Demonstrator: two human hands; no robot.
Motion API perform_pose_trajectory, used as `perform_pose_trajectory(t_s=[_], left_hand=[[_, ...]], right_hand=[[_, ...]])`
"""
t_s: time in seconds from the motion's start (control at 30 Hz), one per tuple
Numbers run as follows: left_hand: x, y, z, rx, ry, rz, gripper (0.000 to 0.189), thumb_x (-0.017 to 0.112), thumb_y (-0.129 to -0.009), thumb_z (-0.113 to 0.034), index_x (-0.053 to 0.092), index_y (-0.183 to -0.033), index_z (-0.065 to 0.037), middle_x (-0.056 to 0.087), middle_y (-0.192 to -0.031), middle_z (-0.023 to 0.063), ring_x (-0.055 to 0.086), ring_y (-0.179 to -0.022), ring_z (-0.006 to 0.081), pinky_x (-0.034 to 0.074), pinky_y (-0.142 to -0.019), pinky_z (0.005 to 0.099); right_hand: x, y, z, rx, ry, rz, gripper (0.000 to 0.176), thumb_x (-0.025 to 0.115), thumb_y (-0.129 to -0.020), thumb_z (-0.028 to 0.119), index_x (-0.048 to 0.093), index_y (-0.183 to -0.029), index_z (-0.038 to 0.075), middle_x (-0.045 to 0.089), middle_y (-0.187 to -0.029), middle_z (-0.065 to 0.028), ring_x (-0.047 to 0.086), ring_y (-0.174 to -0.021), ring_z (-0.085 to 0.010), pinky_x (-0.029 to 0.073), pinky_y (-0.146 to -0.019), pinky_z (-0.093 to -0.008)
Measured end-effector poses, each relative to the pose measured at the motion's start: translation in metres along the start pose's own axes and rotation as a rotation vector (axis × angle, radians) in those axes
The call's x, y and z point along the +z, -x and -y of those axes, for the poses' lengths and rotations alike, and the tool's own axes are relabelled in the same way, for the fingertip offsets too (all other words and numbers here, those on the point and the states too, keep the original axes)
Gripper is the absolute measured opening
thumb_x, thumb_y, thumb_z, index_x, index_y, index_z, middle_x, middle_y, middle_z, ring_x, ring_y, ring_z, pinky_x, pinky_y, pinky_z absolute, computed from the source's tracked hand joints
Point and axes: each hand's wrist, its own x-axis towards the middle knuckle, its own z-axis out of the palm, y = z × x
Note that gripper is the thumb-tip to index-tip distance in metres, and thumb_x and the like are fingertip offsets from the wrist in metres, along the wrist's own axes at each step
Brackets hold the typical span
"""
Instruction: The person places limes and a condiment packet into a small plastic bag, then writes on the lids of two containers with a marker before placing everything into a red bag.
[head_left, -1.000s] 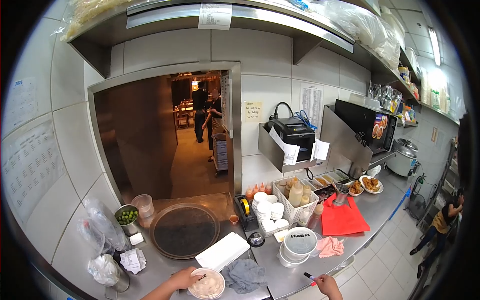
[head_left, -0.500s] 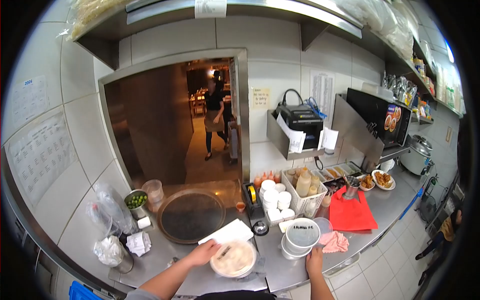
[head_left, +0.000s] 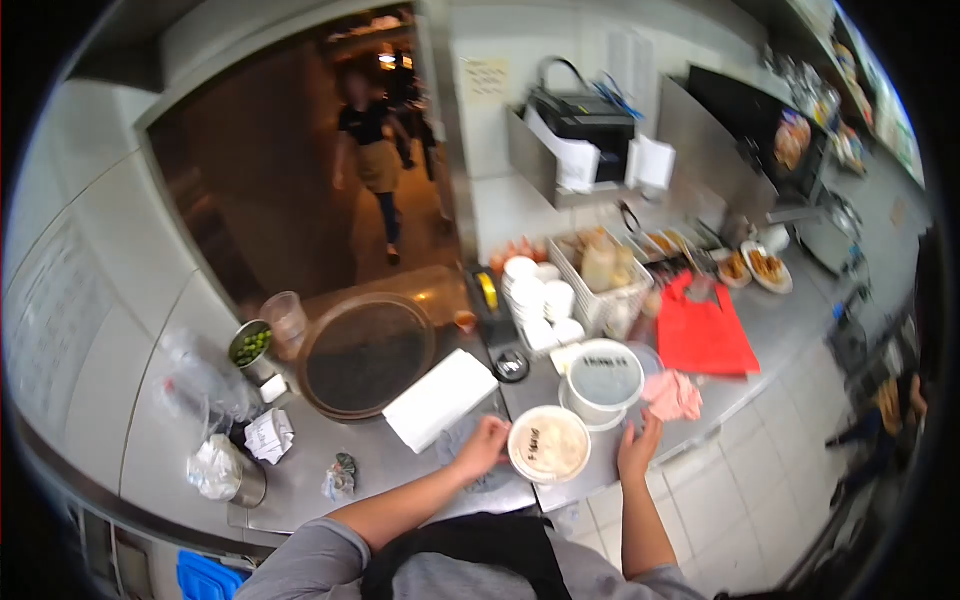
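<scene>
A round plastic tub (head_left: pixel 550 447) with a pale lid and handwritten black letters sits at the counter's front edge. My left hand (head_left: pixel 483 450) grips its left rim, fingers partly hidden. To the right of it, my right hand (head_left: pixel 638 452) has its fingers stretched and slightly apart, holding nothing. Just beyond those fingers are a second lettered tub (head_left: pixel 605 378), resting on another container, and a pink cloth (head_left: pixel 673 396). Left of the lidded tub lies a white rectangular box or pad (head_left: pixel 440 398).
A round brown tray (head_left: pixel 368 357) lies before the pass-through opening, where a person (head_left: pixel 372 150) walks. White cups (head_left: pixel 540 300), a bottle basket (head_left: pixel 610 300), a red bag (head_left: pixel 705 330) and food plates (head_left: pixel 768 268) line the right. A crumpled wrapper (head_left: pixel 341 477) lies front left.
My left hand and the lidded tub have moved right, closer to the tub stack. My right hand has opened beside the stack. The view has tilted down, and the person beyond the opening has come nearer.
</scene>
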Motion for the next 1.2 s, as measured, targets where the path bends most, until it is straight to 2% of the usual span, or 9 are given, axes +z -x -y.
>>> perform_pose_trajectory(t_s=[0.13, 0.4, 0.47, 0.57, 0.67, 0.9, 1.0, 1.03, 1.2], left_hand=[[-0.024, 0.028, 0.016, 0.237, -0.092, -0.078, 0.025, 0.048, -0.102, -0.022, 0.042, -0.123, -0.01, 0.045, -0.123, 0.0094, 0.055, -0.108, 0.0186, 0.055, -0.083, 0.0346], [-0.037, 0.086, 0.028, 0.356, -0.327, -0.28, 0.014, 0.066, -0.091, -0.005, 0.052, -0.091, -0.006, 0.047, -0.06, -0.0066, 0.043, -0.053, 0.0035, 0.038, -0.052, 0.0203], [-0.024, 0.094, 0.023, 0.328, -0.109, -0.197, 0.026, 0.069, -0.085, 0.0, 0.054, -0.106, -0.005, 0.061, -0.091, 0.0047, 0.056, -0.071, 0.0076, 0.047, -0.058, 0.0215], [-0.008, 0.104, 0.009, 0.601, -0.467, -0.113, 0.07, 0.074, -0.076, 0.003, 0.044, -0.138, -0.009, 0.012, -0.155, 0.0218, 0.05, -0.123, 0.0289, 0.056, -0.084, 0.0332], [0.006, 0.112, -0.001, 0.709, -0.623, -0.222, 0.066, 0.074, -0.075, 0.004, 0.047, -0.134, -0.008, 0.022, -0.15, 0.0238, 0.056, -0.115, 0.0288, 0.055, -0.084, 0.035], [0.029, 0.1, -0.027, 0.938, -0.765, -0.157, 0.061, 0.071, -0.075, 0.007, 0.048, -0.13, -0.006, 0.032, -0.142, 0.0202, 0.058, -0.108, 0.0222, 0.057, -0.081, 0.0318], [0.061, 0.079, -0.066, 0.513, -0.257, 0.411, 0.069, 0.072, -0.08, -0.001, 0.038, -0.14, -0.003, 0.04, -0.142, 0.0161, 0.055, -0.117, 0.0226, 0.051, -0.092, 0.0342], [0.091, 0.075, -0.082, 0.255, 0.195, 0.5, 0.072, 0.072, -0.083, -0.005, 0.034, -0.144, -0.002, 0.043, -0.142, 0.0141, 0.053, -0.12, 0.022, 0.048, -0.096, 0.0352], [0.146, 0.071, -0.116, 0.412, -0.142, 0.59, 0.062, 0.069, -0.091, -0.015, 0.038, -0.143, -0.001, 0.051, -0.138, 0.01, 0.052, -0.119, 0.0146, 0.045, -0.098, 0.0318]], right_hand=[[-0.009, 0.011, -0.026, 0.347, -0.333, -0.138, 0.025, 0.061, -0.09, 0.007, 0.054, -0.113, 0.0, 0.057, -0.109, -0.0134, 0.054, -0.098, -0.0244, 0.045, -0.085, -0.0349], [-0.057, -0.147, -0.129, 0.391, 0.212, -0.412, 0.031, 0.067, -0.089, 0.023, 0.06, -0.1, -0.005, 0.065, -0.092, -0.0163, 0.062, -0.091, -0.025, 0.048, -0.083, -0.0399], [-0.04, -0.186, -0.214, 0.484, 0.186, -0.41, 0.031, 0.068, -0.089, 0.023, 0.06, -0.101, -0.005, 0.064, -0.086, -0.014, 0.064, -0.083, -0.0249, 0.051, -0.074, -0.0379], [-0.036, -0.227, -0.214, 0.828, -0.184, -0.375, 0.031, 0.069, -0.089, 0.024, 0.059, -0.099, -0.003, 0.063, -0.078, -0.0108, 0.065, -0.069, -0.0236, 0.052, -0.058, -0.0343], [-0.034, -0.247, -0.209, 1.086, -0.627, -0.348, 0.025, 0.067, -0.091, 0.025, 0.057, -0.093, 0.003, 0.06, -0.072, -0.0074, 0.06, -0.055, -0.0194, 0.047, -0.041, -0.0283], [-0.07, -0.201, -0.011, 0.198, -0.683, -0.309, 0.021, 0.059, -0.096, 0.018, 0.056, -0.106, -0.001, 0.061, -0.095, -0.0037, 0.057, -0.085, -0.013, 0.046, -0.074, -0.0282], [-0.104, -0.06, 0.072, -0.132, -0.821, -0.182, 0.047, 0.058, -0.095, 0.013, 0.043, -0.137, -0.002, 0.045, -0.138, -0.0148, 0.047, -0.125, -0.0237, 0.04, -0.102, -0.0355], [-0.126, -0.027, 0.088, -0.459, -0.081, -0.215, 0.058, 0.062, -0.091, 0.013, 0.038, -0.142, 0.0, 0.038, -0.146, -0.0175, 0.041, -0.132, -0.0244, 0.038, -0.106, -0.0377], [-0.159, -0.031, 0.111, -0.199, -0.612, 0.444, 0.031, 0.066, -0.09, 0.015, 0.055, -0.118, 0.004, 0.058, -0.115, -0.0077, 0.056, -0.102, -0.0197, 0.048, -0.086, -0.0354]])
